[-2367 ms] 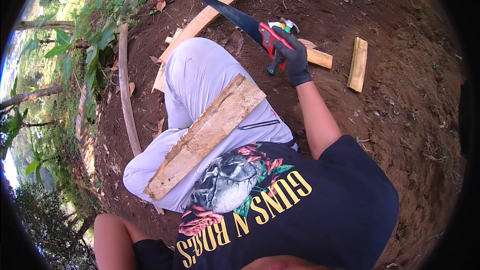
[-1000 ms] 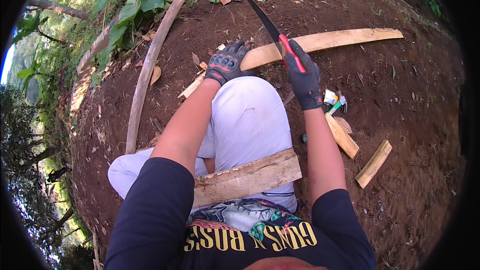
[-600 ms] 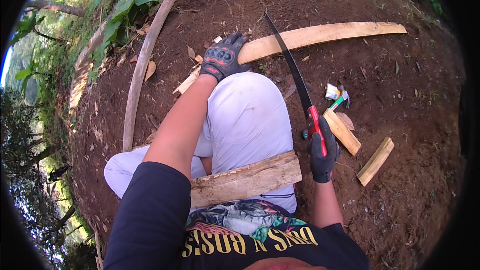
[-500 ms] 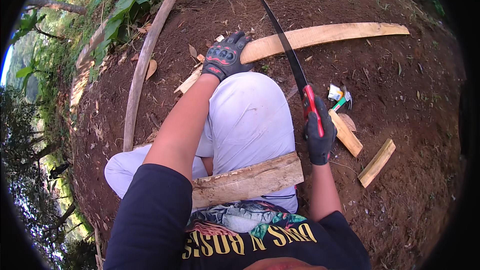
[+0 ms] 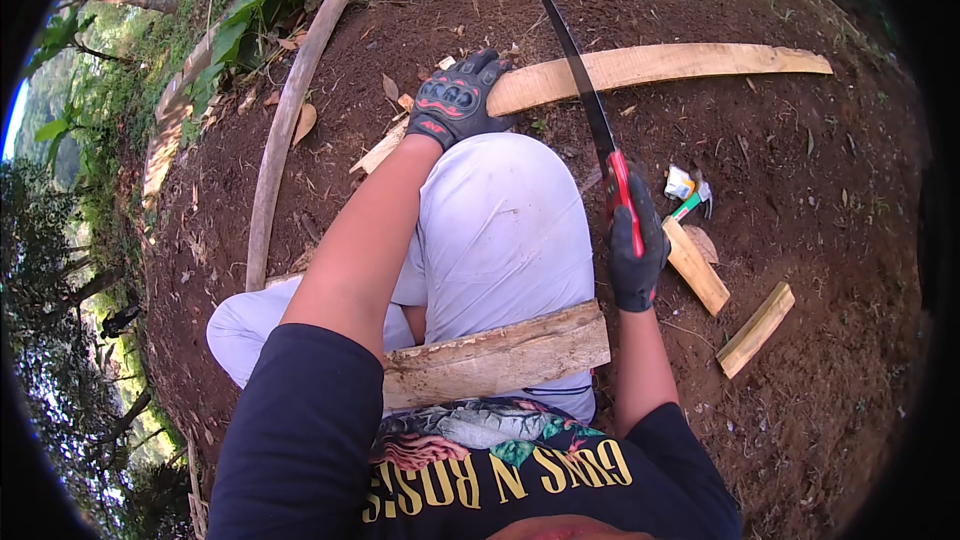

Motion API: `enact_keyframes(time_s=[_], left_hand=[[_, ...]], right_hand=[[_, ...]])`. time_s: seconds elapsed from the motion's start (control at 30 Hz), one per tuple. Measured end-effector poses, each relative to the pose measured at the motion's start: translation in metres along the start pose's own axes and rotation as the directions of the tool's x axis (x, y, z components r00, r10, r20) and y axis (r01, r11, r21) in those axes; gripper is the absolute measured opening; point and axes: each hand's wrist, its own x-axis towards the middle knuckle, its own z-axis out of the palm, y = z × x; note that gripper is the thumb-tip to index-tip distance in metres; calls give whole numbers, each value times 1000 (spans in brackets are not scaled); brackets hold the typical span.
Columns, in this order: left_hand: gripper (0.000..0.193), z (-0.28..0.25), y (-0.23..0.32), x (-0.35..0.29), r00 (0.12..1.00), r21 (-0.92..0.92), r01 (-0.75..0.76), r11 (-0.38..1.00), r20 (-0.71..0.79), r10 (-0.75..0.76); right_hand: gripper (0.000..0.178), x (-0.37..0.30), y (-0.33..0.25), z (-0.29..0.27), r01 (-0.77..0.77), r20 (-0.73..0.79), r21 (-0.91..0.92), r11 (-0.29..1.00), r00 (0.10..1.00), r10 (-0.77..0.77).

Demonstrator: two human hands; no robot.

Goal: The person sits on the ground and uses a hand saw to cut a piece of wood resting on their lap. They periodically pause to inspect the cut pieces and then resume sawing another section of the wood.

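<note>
My left hand [image 5: 455,100], in a black glove with red trim, grips the left end of a long pale plank [image 5: 700,62] just beyond my raised knee. The plank stretches away to the right over the soil. My right hand [image 5: 638,265], gloved alike, is closed round the red handle of a hand saw [image 5: 591,100]. Its dark, slightly curved blade points away from me and crosses the plank a short way right of my left hand. I cannot tell how deep the teeth sit in the wood. Another board [image 5: 500,355] with rough edges lies across my lap.
To the right, two short wood pieces [image 5: 698,268] [image 5: 756,330] lie on the dirt. Beside them are a green-handled hammer [image 5: 690,204] and a small white and orange packet [image 5: 679,183]. A long weathered pole [image 5: 285,130] lies at the left, near leafy plants [image 5: 245,10].
The saw and my right hand have moved a little away from me along the blade's line. My left hand and the plank have shifted slightly right in the view.
</note>
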Motion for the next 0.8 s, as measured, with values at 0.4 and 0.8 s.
enact_keyframes(time_s=[0.4, 0.8], left_hand=[[90, -8, 11, 0, 1000, 3, 20, 1000, 11, -20], [94, -5, 3, 0, 1000, 15, 26, 1000, 18, -26]], right_hand=[[43, 52, -6, 20, -116, 20, 116, 986, 993, 115], [47, -31, -7, -24, 33, 26, -96, 995, 999, -31]])
